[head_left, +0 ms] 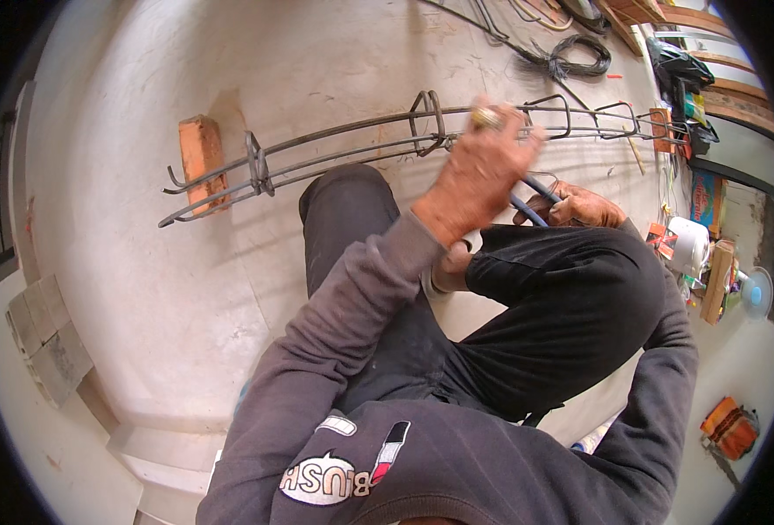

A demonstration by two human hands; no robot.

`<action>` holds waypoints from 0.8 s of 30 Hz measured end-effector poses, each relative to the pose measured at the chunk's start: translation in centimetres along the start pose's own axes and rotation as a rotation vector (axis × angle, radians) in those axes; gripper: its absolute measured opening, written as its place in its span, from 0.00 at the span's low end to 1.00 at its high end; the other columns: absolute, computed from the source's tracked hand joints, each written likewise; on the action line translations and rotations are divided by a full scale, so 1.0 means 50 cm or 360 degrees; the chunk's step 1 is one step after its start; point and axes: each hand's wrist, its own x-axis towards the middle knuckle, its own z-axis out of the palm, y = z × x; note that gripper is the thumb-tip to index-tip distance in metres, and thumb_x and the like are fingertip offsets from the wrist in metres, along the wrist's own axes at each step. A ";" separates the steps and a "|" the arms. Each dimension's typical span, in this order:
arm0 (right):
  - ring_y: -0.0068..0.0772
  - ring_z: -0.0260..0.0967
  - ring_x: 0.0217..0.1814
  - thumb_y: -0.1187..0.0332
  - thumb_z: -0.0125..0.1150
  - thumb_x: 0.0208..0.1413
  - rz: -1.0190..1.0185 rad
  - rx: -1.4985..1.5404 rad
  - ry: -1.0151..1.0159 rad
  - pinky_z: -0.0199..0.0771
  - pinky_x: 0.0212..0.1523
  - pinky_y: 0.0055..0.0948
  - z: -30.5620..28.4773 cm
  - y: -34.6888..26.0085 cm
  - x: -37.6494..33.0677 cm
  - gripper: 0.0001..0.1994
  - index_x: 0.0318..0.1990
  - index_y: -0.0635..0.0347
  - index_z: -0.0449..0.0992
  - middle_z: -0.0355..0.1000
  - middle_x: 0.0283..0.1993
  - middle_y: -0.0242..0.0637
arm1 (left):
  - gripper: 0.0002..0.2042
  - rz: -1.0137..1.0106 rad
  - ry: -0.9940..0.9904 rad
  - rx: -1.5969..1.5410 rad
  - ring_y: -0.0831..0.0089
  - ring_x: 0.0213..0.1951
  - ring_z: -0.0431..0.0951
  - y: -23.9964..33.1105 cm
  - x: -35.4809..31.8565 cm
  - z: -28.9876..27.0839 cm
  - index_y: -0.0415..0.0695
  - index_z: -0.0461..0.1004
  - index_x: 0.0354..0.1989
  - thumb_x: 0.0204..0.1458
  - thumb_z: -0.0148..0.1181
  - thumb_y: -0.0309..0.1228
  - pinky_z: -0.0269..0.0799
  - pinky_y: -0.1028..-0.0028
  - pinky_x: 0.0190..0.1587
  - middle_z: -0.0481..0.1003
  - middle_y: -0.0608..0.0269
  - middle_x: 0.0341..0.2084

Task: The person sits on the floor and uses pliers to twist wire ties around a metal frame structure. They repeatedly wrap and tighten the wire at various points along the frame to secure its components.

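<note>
A long rebar cage [343, 131] of thin steel bars with bent wire stirrups [429, 122] lies across the floor in front of my knees. My left hand [479, 171], with a ring on one finger, is over the middle of the cage. Its fingers are bent but smeared by motion, so their grip is unclear. Close beside it, above my bent right leg, my right hand [584, 208] is closed on a tool with two blue handles [537, 187], which look like pincers. The tool's jaws are hidden behind my left hand.
An orange brick [200, 157] props the cage's left end; another brick [662, 129] is under its right end. Beyond lies a coil of dark wire [584, 57]. Along the right are a black plastic bag [677, 66], a white container [689, 247] and a fan [757, 293]. Grey tiles [50, 337] are at left.
</note>
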 end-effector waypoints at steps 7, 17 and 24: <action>0.25 0.72 0.36 0.73 0.59 0.42 0.0673 0.0354 0.0038 0.69 0.34 0.23 -0.002 -0.047 0.017 0.14 0.37 0.68 0.82 0.77 0.39 0.38 | 0.47 0.0149 -0.0145 0.0352 0.47 0.68 0.60 0.038 -0.046 0.105 0.45 0.55 0.73 0.41 0.72 0.35 0.48 0.49 0.73 0.53 0.41 0.70; 0.22 0.71 0.29 0.59 0.61 0.43 0.0940 0.0518 0.0081 0.68 0.27 0.21 -0.037 -0.043 0.003 0.23 0.43 0.68 0.80 0.74 0.28 0.34 | 0.37 0.0143 -0.0023 0.0306 0.59 0.50 0.81 -0.018 -0.013 0.146 0.47 0.56 0.73 0.54 0.63 0.32 0.76 0.63 0.50 0.61 0.43 0.67; 0.53 0.75 0.37 0.57 0.69 0.41 0.0874 -0.1305 0.0339 0.73 0.39 0.44 -0.007 -0.197 0.036 0.23 0.41 0.65 0.72 0.74 0.36 0.51 | 0.39 0.0015 0.0180 0.0202 0.54 0.36 0.84 -0.032 0.015 0.150 0.47 0.56 0.73 0.51 0.66 0.34 0.82 0.64 0.34 0.69 0.33 0.56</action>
